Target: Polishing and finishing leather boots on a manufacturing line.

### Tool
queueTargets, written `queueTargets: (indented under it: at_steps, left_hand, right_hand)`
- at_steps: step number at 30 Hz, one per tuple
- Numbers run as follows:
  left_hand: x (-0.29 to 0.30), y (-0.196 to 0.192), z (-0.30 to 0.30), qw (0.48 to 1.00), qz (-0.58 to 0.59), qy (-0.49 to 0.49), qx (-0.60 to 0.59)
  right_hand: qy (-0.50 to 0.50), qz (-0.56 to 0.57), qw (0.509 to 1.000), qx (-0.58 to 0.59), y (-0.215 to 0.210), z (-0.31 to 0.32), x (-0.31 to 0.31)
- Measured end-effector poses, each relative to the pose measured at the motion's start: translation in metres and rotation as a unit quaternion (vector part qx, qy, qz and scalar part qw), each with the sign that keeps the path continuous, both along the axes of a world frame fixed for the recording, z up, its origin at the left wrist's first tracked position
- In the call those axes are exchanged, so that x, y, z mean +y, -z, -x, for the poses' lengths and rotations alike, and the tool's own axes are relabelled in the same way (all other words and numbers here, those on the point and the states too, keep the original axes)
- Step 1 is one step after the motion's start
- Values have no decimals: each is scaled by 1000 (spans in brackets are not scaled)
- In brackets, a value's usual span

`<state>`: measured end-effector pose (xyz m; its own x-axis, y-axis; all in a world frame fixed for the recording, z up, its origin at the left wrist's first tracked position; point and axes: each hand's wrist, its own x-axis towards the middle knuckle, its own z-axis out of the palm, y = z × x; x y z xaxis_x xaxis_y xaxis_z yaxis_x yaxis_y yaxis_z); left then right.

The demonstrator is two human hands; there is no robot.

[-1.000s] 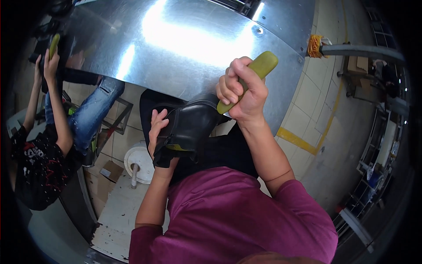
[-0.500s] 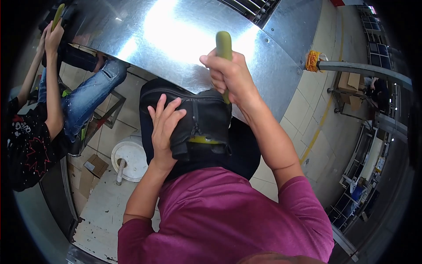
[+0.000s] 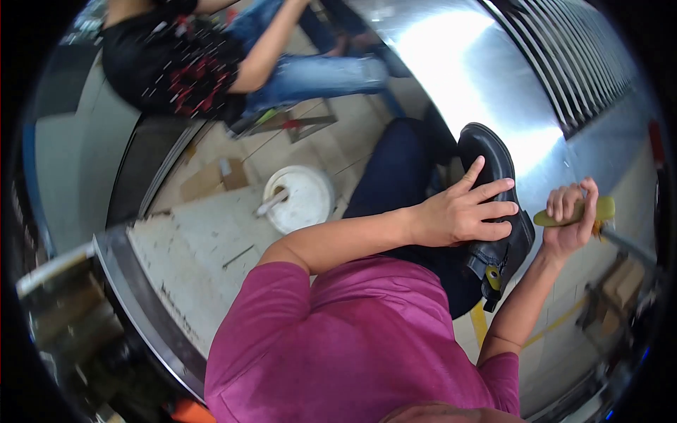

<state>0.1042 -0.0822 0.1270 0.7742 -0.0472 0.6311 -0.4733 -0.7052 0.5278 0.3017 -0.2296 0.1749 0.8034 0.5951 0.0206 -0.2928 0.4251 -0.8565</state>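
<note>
1. The biggest shape before me is the person in the magenta shirt (image 3: pixel 367 345), bent over the work, dark trousers (image 3: pixel 395 169) below.
2. Next comes the shiny metal table (image 3: pixel 451 84), with a row of metal bars (image 3: pixel 575 63) at its far side.
3. A co-worker in a black printed top (image 3: pixel 159 70) and torn jeans sits at the left.
4. A scuffed white board (image 3: pixel 204 247) lies low at the person's left.
5. The black boot (image 3: pixel 520 236) is above the lap, by the table's near edge, its toe pointing away from the person and its opening toward them.
6. A round white tub (image 3: pixel 314 204) stands beside the board.
7. The left hand (image 3: pixel 458 217) comes in from the side, forearm nearly level across the body, back of the hand up. Its fingers are splayed and almost straight, laid over the boot; the thumb is hidden, so I can't tell whether it grips.
8. The right hand (image 3: pixel 568 224) is raised beyond the boot, forearm slanting up and outward, fingers curled tightly around a tool.
9. That olive-green tool (image 3: pixel 599 209) lies crosswise, its narrower end just beside the boot; I can't tell if they touch.
</note>
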Motion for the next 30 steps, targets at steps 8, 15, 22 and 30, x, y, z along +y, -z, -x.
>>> queueTargets:
  at_steps: [8,15,22,30]
  left_hand:
    - [-15,17,-36,996,-61,27,57]
    - [-33,19,-31,997,-29,45,62]
    - [-32,32,-36,996,21,65,51]
    - [-28,33,-38,995,32,75,56]
  right_hand:
    - [116,118,986,15,-7,0,-53]
    - [98,182,977,54,-1,9,-33]
    - [-3,191,981,39,7,-10,38]
    - [-18,191,981,24,6,-21,59]
